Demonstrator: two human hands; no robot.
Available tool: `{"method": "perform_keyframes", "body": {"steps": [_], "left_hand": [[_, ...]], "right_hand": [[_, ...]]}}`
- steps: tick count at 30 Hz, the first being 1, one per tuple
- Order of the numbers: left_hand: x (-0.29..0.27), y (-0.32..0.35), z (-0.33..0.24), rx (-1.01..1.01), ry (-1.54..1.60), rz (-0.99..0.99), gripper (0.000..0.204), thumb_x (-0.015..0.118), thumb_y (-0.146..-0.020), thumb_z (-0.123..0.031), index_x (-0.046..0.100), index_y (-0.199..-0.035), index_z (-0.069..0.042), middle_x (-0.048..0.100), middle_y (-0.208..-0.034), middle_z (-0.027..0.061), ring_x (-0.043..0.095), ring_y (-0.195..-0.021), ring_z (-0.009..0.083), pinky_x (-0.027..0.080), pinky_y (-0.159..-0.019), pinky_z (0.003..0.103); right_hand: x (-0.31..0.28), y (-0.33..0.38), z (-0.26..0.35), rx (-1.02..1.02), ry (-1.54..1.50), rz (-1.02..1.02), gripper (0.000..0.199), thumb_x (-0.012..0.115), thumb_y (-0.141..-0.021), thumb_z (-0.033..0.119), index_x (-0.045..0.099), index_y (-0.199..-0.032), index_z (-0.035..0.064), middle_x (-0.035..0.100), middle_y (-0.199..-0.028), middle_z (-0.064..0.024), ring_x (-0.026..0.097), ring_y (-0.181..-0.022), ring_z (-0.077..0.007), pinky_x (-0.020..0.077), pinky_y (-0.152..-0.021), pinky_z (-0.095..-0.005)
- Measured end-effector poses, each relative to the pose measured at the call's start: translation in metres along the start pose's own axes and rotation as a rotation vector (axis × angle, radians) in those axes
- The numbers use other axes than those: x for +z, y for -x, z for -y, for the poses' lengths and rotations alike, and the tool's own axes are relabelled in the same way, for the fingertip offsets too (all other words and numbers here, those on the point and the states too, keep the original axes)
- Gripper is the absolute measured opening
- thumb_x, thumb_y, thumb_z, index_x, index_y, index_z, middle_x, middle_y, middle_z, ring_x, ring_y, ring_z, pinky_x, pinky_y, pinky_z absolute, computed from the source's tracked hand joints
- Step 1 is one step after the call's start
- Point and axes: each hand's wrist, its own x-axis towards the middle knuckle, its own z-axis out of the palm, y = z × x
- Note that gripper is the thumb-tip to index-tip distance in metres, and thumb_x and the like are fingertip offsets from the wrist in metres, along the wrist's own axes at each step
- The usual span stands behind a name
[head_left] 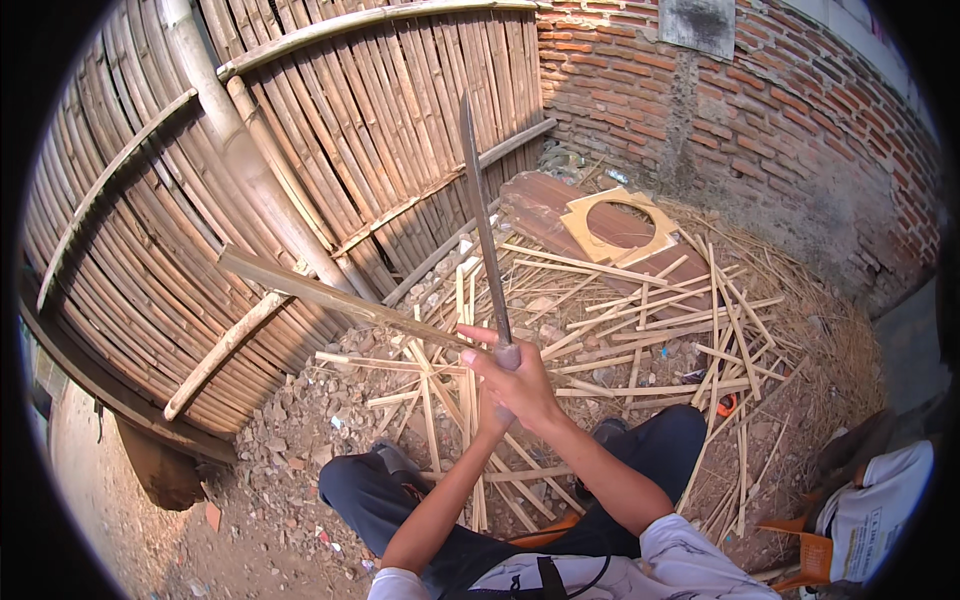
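While the right hand (527,386) clamps the machete (484,230), the left hand (493,410) beneath, grip not discernible, trimming the bamboo strip (340,298) extending leftward seems underway, next likely needing blade alignment.

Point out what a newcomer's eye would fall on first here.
The long knife comes first, rising from the right hand at the centre. A wooden strip runs out to its left. Beyond, pale sticks lie scattered, and a yellowish board with a round hole lies further back.
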Motion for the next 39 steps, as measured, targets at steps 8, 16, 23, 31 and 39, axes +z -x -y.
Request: {"method": "perform_keyframes", "body": {"steps": [8, 16, 23, 31, 39], "left_hand": [[-0.012, -0.002, 0.039, 0.039, -0.145, 0.312, 0.048, 0.07, -0.089, -0.008, 0.051, -0.132, -0.005, 0.057, -0.13, 0.0142, 0.058, -0.119, 0.0258, 0.051, -0.095, 0.041], [-0.109, -0.041, -0.053, 0.095, 0.168, -0.06, 0.058, 0.058, -0.088, 0.002, 0.043, -0.145, -0.003, 0.053, -0.143, 0.0165, 0.053, -0.134, 0.027, 0.046, -0.112, 0.045], [-0.133, -0.06, -0.226, 0.567, 0.07, 0.141, 0.044, 0.054, -0.103, -0.017, 0.047, -0.144, -0.002, 0.057, -0.137, 0.0172, 0.056, -0.131, 0.027, 0.047, -0.109, 0.041], [-0.11, -0.077, -0.234, 0.432, 0.061, 0.219, 0.032, 0.059, -0.102, -0.007, 0.061, -0.133, 0.0, 0.063, -0.123, 0.0129, 0.067, -0.116, 0.0258, 0.053, -0.104, 0.04], [-0.107, -0.081, -0.236, 0.541, -0.048, 0.076, 0.028, 0.068, -0.095, -0.002, 0.07, -0.123, 0.001, 0.066, -0.12, 0.0132, 0.071, -0.108, 0.0245, 0.06, -0.095, 0.036]], "right_hand": [[-0.017, -0.01, -0.037, 0.098, -0.2, -0.129, 0.029, 0.071, -0.098, 0.017, 0.058, -0.117, -0.0006, 0.043, -0.057, 0.0063, 0.036, -0.043, -0.0019, 0.0264, -0.039, -0.0227], [-0.078, -0.014, -0.08, 0.197, -0.248, -0.032, 0.019, 0.064, -0.099, 0.019, 0.056, -0.107, 0.0038, 0.043, -0.053, 0.0031, 0.033, -0.038, -0.0051, 0.0299, -0.039, -0.0247], [-0.093, -0.016, -0.119, 0.325, -0.282, 0.03, 0.015, 0.063, -0.098, 0.019, 0.053, -0.101, 0.0073, 0.041, -0.053, 0.0043, 0.033, -0.037, -0.0057, 0.0299, -0.039, -0.0245], [-0.097, -0.015, -0.13, 0.346, -0.207, 0.026, 0.02, 0.064, -0.099, 0.023, 0.052, -0.103, 0.0082, 0.04, -0.054, 0.0038, 0.033, -0.038, -0.0058, 0.03, -0.04, -0.0248], [-0.09, 0.017, -0.074, 0.298, -0.172, -0.204, 0.04, 0.052, -0.106, 0.047, 0.05, -0.096, 0.0086, 0.038, -0.052, 0.0025, 0.032, -0.038, -0.0078, 0.0311, -0.041, -0.0251]]}}
